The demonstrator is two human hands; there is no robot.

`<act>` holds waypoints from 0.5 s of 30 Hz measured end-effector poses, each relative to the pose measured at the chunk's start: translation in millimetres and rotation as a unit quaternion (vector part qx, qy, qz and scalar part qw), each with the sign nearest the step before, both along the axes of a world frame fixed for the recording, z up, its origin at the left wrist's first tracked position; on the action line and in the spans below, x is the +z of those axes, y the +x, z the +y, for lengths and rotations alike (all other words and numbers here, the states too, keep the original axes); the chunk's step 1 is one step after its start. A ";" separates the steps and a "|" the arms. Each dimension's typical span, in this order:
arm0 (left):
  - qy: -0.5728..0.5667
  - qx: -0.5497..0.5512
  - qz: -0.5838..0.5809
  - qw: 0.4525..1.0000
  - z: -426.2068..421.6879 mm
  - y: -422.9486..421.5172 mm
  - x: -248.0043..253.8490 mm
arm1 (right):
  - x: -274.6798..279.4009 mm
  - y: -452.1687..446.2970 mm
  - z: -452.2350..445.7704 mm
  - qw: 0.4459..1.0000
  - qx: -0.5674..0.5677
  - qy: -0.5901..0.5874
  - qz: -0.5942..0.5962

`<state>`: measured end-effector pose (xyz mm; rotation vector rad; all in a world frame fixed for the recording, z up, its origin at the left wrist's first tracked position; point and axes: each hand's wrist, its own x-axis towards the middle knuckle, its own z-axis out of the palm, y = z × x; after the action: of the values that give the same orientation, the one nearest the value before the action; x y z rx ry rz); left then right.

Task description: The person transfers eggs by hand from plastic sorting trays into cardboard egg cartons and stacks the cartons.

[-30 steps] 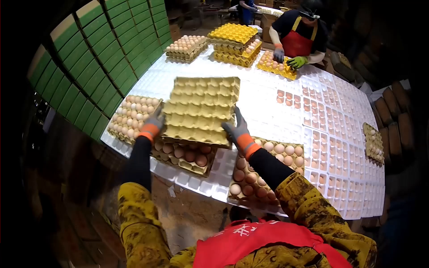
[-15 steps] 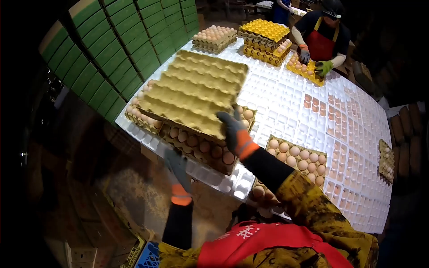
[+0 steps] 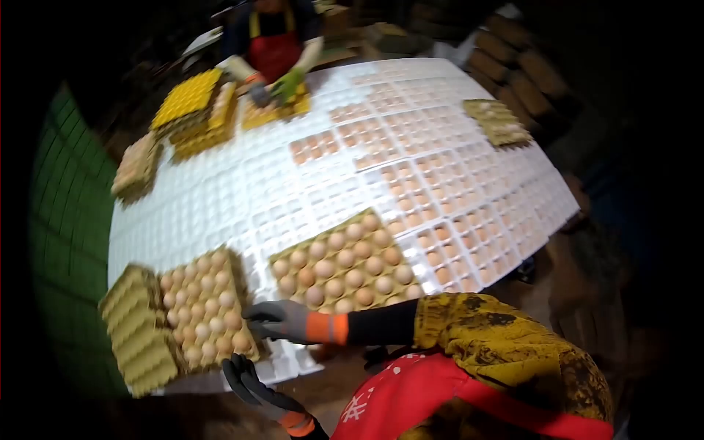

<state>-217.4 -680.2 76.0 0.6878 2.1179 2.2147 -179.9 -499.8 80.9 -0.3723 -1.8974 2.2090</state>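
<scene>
My left hand [image 3: 257, 387], in a grey glove with an orange cuff, is open just off the near corner of a pulp egg tray [image 3: 237, 273] full of eggs. Beside that tray's right edge is my right hand [image 3: 282, 320], fingers stretched out and nothing visible in them; contact with the tray is unclear. An empty pulp tray [image 3: 139, 330] lies against the left side of the full one. To the right of my right hand is another filled egg tray [image 3: 343, 264], tilted in view.
White moulded trays [image 3: 213, 198] cover the table, with eggs [image 3: 447, 176] in many pockets on the right. Across it, a co-worker's green-gloved hand [image 3: 288, 86] is at a yellow tray. Stacked yellow trays [image 3: 189, 99] stand at back left, green boxes [image 3: 70, 242] beyond the left edge.
My right hand has let go of the empty pulp tray, which now lies left of the full tray. Both hands are by the full tray's right side. My view has swung right.
</scene>
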 end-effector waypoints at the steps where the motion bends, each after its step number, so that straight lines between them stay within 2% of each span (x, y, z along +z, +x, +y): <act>1: -0.004 -0.032 -0.023 0.999 18.8 10.1 6.8 | 2.4 38.0 19.1 0.999 -0.041 -0.017 -0.006; 5: -0.085 -0.196 -0.044 0.976 85.7 47.6 6.4 | -55.4 191.3 133.6 0.964 -0.262 -0.019 -0.030; 6: -0.092 -0.227 -0.058 0.968 104.1 62.2 9.6 | -43.8 236.5 153.5 0.934 -0.342 -0.077 -0.065; 7: -0.099 -0.255 -0.071 0.959 122.0 76.3 11.3 | -46.1 277.3 175.6 0.908 -0.401 -0.071 -0.098; 9: -0.129 -0.300 -0.045 0.944 157.7 102.3 14.5 | -75.8 361.3 218.3 0.864 -0.490 -0.090 -0.073; 13: -0.171 -0.357 -0.004 0.918 233.2 166.8 14.1 | -112.4 512.5 307.7 0.800 -0.589 -0.080 -0.078; 15: -0.193 -0.368 0.004 0.910 272.5 198.9 2.2 | -93.0 565.2 361.7 0.766 -0.621 -0.023 -0.166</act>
<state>-18.4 -407.7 78.2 1.1948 1.7766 1.3546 385.3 -138.1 -12.2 -1.5496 -1.0307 1.2545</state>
